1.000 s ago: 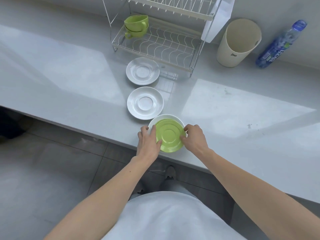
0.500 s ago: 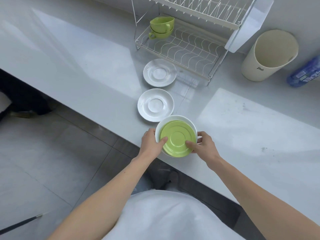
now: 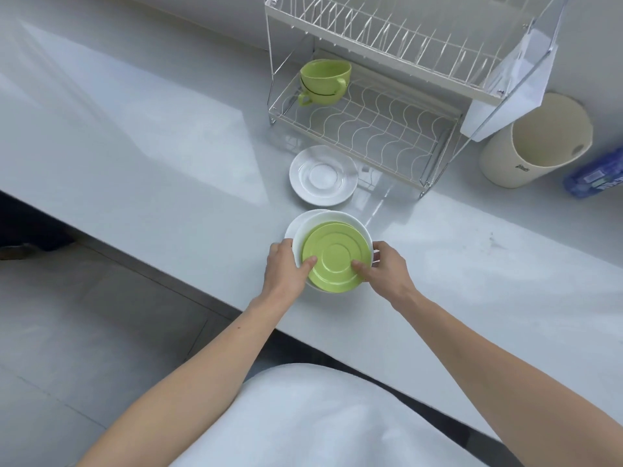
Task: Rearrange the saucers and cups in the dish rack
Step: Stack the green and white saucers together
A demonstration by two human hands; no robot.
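Just below the frame's centre, left hand (image 3: pixel 286 266) and right hand (image 3: pixel 388 264) both clamp the green saucer (image 3: pixel 335 257) stack (white dish under it), so it looks mid-carry; next move is probably reaching up to the dish rack (image 3: pixel 377 129).

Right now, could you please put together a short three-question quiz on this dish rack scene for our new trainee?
1. True or false: the green saucer is lying alone on the counter, with no hand touching it.
2. Where do the green cups stand?
A. On the rack's upper tier
B. At the left end of the rack's lower tier
C. On the counter
3. Fill in: one white saucer lies on the counter just in front of the ____.

Key
1. False: the left hand and right hand both hold it, along with the white dish beneath it.
2. B
3. Dish rack
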